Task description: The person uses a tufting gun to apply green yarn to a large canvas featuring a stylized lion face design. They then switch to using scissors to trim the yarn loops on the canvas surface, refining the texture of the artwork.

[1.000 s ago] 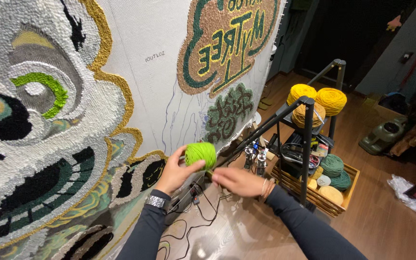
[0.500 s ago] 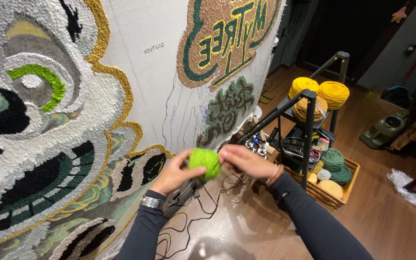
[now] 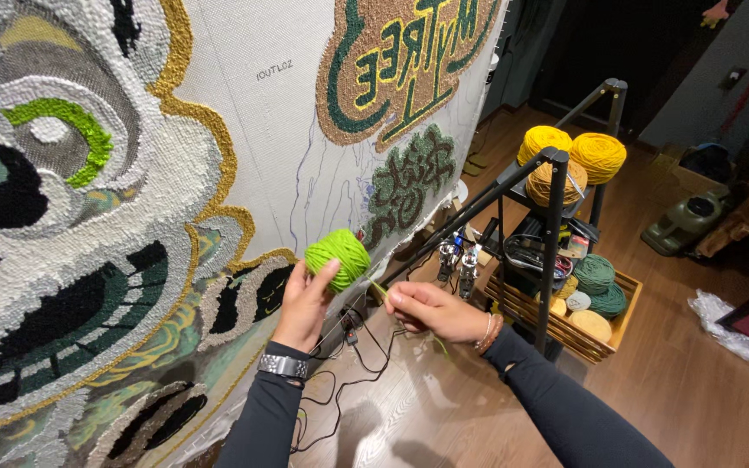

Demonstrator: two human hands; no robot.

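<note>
Right now the biggest thing is the rug cloth [image 3: 244,113], a tall white sheet with fuzzy pictures in black, gold, green and grey. Next to the rug cloth, on the far side, stands a black rack [image 3: 556,217] with fat yellow yarn balls [image 3: 574,156] on top. Under the rack sits a wooden crate [image 3: 626,316] with dark green and tan yarn. Black cords [image 3: 353,373] lie on the wood floor [image 3: 687,390] near the bottom of the rug cloth.

Close to the rug cloth, the left hand [image 3: 305,299] holds up a bright green yarn ball [image 3: 337,257]. Its fingers curl around the ball from below, and the thumb presses on the front. The right hand [image 3: 431,310] is just beside the ball, lower down. Its fingers are pressed together and pinch a thin green strand [image 3: 378,287] that comes off the ball.

It looks like the yarn is being unwound. Pulling more free would need a soft, steady tug, with the ball held loose enough to turn.
</note>
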